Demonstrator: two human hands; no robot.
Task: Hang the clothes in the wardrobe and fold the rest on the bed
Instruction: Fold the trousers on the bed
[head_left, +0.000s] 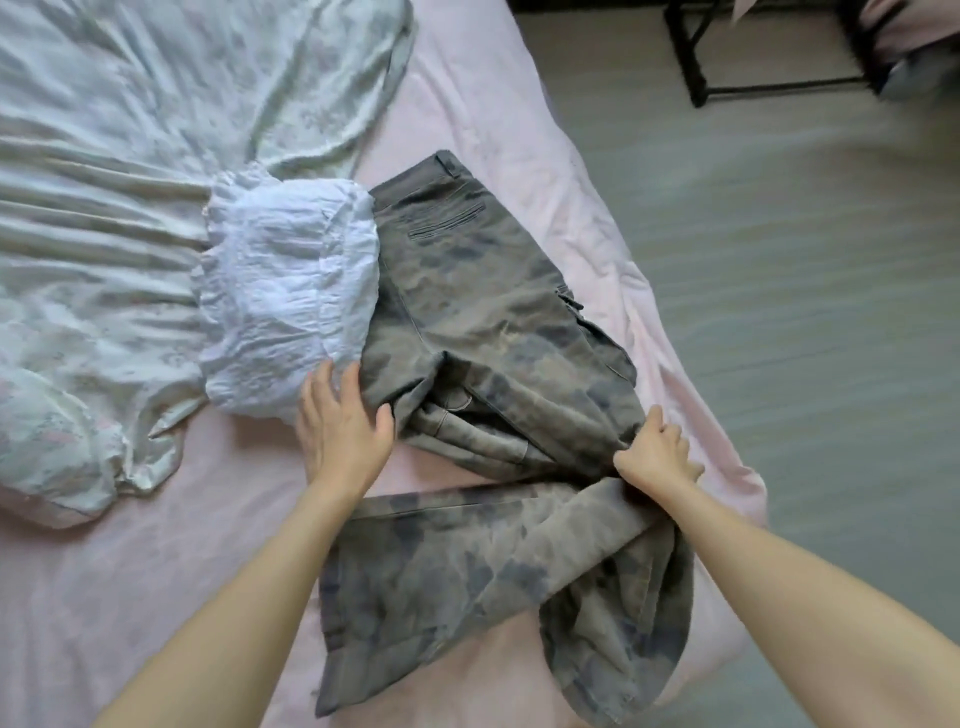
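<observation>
Fingers (670, 434) of right hand (655, 457): curled, gripping a bunched fold of the camouflage trousers (467, 312) at the garment's right edge, where the legs bend back toward the viewer. Fingers (324, 389) of left hand (343, 431): extended and spread, palm down, laid flat at the left edge of the same trousers near the crotch seam; thumb pressed into the cloth, fingertips reaching the border of the white crinkled garment (288, 296).

Camouflage trousers: grey-brown, blotched pattern, back side up with a welt pocket visible; waistband pointing away from the viewer, legs doubled over toward the near edge of the bed. Position: lying on the pink bedsheet (130, 597), right half of the bed.

White crinkled garment: folded, ruffled hem, touching the trousers on their left side.

Pale floral duvet (130, 130): rumpled, occupying the far left of the bed, beneath the white garment's far side.

Grey floor (779, 260): right of bed. Black metal frame (696, 62): standing on floor, upper right.
</observation>
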